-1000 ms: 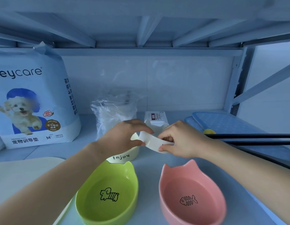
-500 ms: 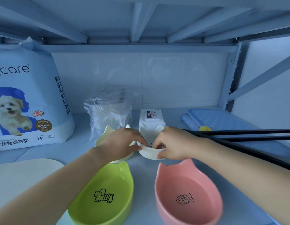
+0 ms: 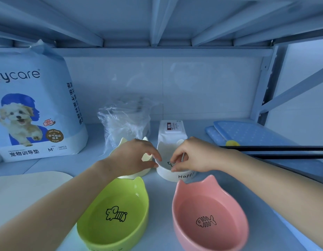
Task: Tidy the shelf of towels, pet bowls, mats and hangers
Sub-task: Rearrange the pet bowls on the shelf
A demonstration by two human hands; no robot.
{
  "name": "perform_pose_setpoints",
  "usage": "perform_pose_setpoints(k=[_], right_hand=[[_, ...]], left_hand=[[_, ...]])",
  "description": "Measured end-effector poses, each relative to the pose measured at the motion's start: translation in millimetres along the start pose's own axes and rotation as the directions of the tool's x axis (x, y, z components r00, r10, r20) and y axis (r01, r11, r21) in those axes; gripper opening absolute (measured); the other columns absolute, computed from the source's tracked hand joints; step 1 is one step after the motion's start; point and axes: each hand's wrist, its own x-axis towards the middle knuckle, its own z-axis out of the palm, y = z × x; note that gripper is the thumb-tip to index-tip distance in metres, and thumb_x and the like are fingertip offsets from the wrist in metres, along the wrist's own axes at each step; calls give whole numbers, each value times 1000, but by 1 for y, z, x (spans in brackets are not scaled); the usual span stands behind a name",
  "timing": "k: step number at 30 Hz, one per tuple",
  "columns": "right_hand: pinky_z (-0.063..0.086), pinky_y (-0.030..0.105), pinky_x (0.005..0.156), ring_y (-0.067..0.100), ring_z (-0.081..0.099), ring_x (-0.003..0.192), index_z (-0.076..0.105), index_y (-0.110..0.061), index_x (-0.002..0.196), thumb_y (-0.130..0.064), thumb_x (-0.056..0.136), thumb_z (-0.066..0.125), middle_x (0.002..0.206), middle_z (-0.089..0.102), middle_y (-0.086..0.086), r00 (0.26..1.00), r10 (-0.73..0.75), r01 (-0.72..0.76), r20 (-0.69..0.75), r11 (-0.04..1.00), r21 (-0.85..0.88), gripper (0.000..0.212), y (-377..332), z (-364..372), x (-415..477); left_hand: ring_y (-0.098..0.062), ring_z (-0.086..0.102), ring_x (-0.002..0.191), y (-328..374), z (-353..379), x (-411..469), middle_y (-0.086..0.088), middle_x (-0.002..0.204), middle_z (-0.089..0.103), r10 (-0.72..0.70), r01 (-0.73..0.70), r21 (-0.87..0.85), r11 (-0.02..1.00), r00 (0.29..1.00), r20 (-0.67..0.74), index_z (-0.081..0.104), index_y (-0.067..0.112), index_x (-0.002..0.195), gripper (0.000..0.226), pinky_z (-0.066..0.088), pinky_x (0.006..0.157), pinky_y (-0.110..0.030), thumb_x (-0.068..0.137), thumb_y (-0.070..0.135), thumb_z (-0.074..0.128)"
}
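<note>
White bowl [image 3: 172, 172] is resting behind the pink bowl [image 3: 209, 212]; I'm pinching its rim with left hand [image 3: 134, 156] and right hand [image 3: 195, 155], squaring it gently

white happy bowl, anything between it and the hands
Nothing visible. Both hands already pinch the white bowl at its near rim: left hand on its left side, right hand on its right. The cream bowl sits beside it, under the left hand.
</note>
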Motion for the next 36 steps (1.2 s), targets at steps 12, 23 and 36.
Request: perform_pose_setpoints(k=[12,23,36], right_hand=[[48,22,75,1,60,79,72,-29,92,-41,82,65,84,69,-16,971,-217,222,-98,974,50,17,-32,0,-5],[37,6,66,-1,57,83,69,-32,96,-43,83,63,91,69,-15,944,-331,331,-23,944,15,18,-45,14,-8],[44,24,74,4,56,88,69,-32,99,-41,84,63,98,66,-15,949,-312,312,-39,950,-2,19,-51,11,16]], left_hand=[[4,59,91,15,-21,-64,22,97,66,-207,218,75,973,970,-129,68,41,92,17,51,78,-28,86,48,54],[-2,55,97,33,-17,-110,24,105,58,-309,331,78,940,927,-213,67,38,100,18,46,84,-28,86,43,58],[6,51,94,4,-30,-97,28,100,54,-286,305,57,951,933,-220,65,43,98,15,46,85,-28,85,43,58]])
